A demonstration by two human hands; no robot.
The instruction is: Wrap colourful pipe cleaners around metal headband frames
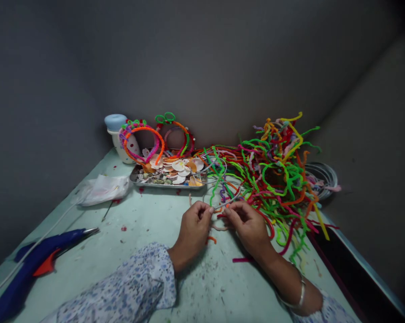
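My left hand [196,226] is closed in a pinch, its thumb and forefinger on the end of a thin grey strand [226,202]. That strand slants up and to the right, passing just above the fingertips of my right hand [249,224]. My right hand is pinched too, with a small bit of orange at its fingertips; what it grips is too small to make out. A green pipe cleaner [216,186] runs down close to my left fingertips. Under and between the hands lie pieces of pipe cleaner, among them a short orange one [211,240] and a magenta one [242,260].
A heap of coloured pipe cleaners [283,166] covers the back right, beside a wire coil [328,179]. Behind my left hand stands a metal tray [168,185] of shells with pipe-cleaner headbands [143,130]. A bottle [115,123], plastic bag [104,188] and blue glue gun [30,269] are left.
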